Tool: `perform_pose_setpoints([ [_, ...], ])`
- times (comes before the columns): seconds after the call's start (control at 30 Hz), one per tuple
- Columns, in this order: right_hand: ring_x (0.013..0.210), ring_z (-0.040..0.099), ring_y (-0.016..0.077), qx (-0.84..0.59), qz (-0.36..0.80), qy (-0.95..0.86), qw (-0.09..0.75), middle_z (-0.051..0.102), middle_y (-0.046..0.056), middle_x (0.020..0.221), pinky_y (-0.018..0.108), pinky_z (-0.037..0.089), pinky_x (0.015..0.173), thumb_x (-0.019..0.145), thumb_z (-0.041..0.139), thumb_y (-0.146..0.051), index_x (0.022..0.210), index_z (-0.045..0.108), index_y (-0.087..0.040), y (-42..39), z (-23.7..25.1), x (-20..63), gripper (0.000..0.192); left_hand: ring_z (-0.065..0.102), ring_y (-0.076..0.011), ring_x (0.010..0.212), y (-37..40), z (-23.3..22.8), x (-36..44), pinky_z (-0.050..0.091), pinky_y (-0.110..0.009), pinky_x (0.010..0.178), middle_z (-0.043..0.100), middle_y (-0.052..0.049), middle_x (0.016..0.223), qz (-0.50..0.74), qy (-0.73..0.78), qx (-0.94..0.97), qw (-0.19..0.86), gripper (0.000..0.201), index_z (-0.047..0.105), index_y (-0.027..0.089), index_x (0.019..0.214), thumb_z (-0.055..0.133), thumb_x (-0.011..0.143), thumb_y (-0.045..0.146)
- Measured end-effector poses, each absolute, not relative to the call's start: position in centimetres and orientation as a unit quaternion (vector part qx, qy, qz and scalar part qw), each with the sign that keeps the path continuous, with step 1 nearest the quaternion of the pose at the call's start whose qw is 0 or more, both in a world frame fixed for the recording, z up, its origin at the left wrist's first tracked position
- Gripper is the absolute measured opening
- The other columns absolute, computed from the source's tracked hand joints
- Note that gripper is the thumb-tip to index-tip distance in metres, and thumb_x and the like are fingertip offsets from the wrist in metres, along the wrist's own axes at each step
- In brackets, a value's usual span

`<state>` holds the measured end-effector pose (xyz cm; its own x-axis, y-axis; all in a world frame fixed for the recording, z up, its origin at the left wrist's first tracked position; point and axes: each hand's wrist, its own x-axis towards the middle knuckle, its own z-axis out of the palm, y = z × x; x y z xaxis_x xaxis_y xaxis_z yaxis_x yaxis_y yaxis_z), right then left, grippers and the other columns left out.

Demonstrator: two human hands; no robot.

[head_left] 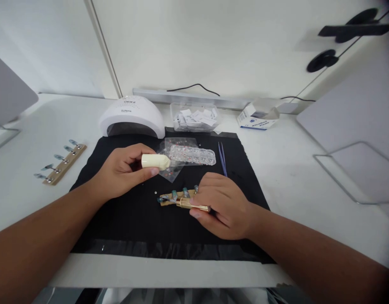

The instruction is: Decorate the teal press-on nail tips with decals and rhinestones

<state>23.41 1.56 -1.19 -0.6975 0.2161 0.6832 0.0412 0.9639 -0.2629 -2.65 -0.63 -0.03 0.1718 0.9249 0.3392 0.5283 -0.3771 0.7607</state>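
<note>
My left hand (pixel 127 171) is closed around a small cream-coloured nail polish bottle (pixel 153 161), tilted on its side above the black mat (pixel 118 228). Between the fingers and thumb of my right hand (pixel 224 207) is a gold-handled brush (pixel 189 204). Its dark tip reaches the left end of a wooden nail stand (pixel 164 203), over the leftmost nail tip (pixel 160 199); I cannot tell whether they touch. Other blue-green nail tips (pixel 185 192) stand along this strip, partly hidden by my right hand. A tiny white bead (pixel 155 192) lies beside the stand.
Behind my hands are a clear rhinestone case (pixel 194 155), clear sheets with small coloured pieces (pixel 170 174) and blue tweezers (pixel 222 159). A white nail lamp (pixel 132 116), a plastic box of packets (pixel 194 118) and an alcohol pads box (pixel 258 118) stand farther back. Another nail stand (pixel 65 165) lies left.
</note>
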Motion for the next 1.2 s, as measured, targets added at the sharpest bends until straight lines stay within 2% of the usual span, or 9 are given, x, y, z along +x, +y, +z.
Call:
perform_pose_setpoints([
  [0.77,0.055,0.049,0.0130,-0.094,0.116,-0.908,0.392,0.063,-0.001,0.065,0.028,0.041,0.057,0.087,0.056,-0.015,0.090,0.055,-0.020,1.64,-0.95,23.54,0.005,0.056,-0.0117,0.056,-0.66,-0.17,-2.72,0.042,-0.022,0.051,0.064,0.002,0.069,0.398,0.506,0.725,0.245,0.024,0.068,0.019,0.089,0.072,0.080,0.041],
  [0.93,0.053,0.048,0.0134,-0.075,0.135,-0.909,0.387,0.059,-0.002,0.061,0.029,0.042,0.057,0.087,0.056,-0.017,0.089,0.055,-0.019,1.27,-0.93,23.38,0.004,0.056,-0.0120,0.056,-0.65,-0.06,-2.70,0.042,-0.022,0.050,0.065,0.001,0.068,0.400,0.504,0.725,0.247,0.023,0.068,0.019,0.089,0.072,0.080,0.040],
  [1.2,0.056,0.050,0.0136,-0.094,0.119,-0.904,0.400,0.063,-0.001,0.066,0.029,0.042,0.058,0.089,0.056,-0.017,0.094,0.056,-0.019,1.18,-1.21,23.14,0.005,0.056,-0.0113,0.055,-0.60,-0.02,-2.62,0.043,-0.020,0.050,0.065,0.001,0.067,0.401,0.508,0.719,0.252,0.022,0.068,0.019,0.088,0.072,0.078,0.038],
])
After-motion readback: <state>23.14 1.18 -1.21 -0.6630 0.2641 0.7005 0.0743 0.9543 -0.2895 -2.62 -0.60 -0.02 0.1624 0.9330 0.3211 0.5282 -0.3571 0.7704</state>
